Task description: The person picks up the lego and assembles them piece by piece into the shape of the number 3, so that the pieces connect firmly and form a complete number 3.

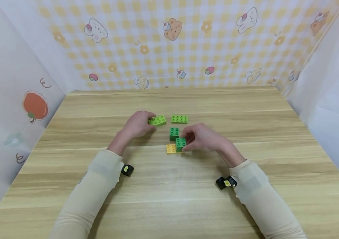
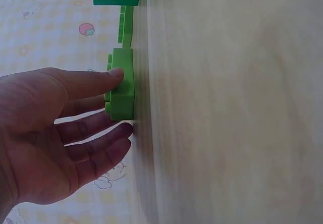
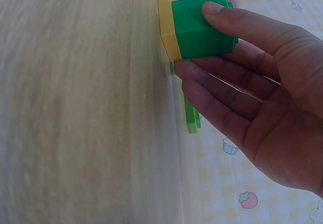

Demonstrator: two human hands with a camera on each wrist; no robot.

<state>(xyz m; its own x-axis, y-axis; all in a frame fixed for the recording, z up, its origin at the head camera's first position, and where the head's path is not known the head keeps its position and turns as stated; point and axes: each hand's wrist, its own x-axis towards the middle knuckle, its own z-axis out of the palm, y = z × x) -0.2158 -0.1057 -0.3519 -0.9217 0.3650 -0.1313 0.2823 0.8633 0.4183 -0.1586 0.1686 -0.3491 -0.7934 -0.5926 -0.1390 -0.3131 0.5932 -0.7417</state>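
My left hand (image 1: 138, 124) grips the near end of a light green brick (image 1: 158, 120) on the table, thumb on its side in the left wrist view. With thumb and fingers, my right hand (image 1: 206, 137) pinches a dark green square brick (image 1: 180, 143). That brick sits on the right half of a flat yellow brick (image 1: 170, 149), whose left studs stay bare. In the right wrist view the green brick (image 3: 199, 30) meets the yellow one (image 3: 169, 32) face to face; whether it is fully pressed down I cannot tell.
A second dark green square brick (image 1: 174, 133) stands just behind the yellow one. Farther back lies another light green brick (image 1: 179, 119), right of the one under my left hand. A wood-grain table (image 1: 169, 199) carries everything, with a checked patterned backdrop (image 1: 187, 49) behind it.
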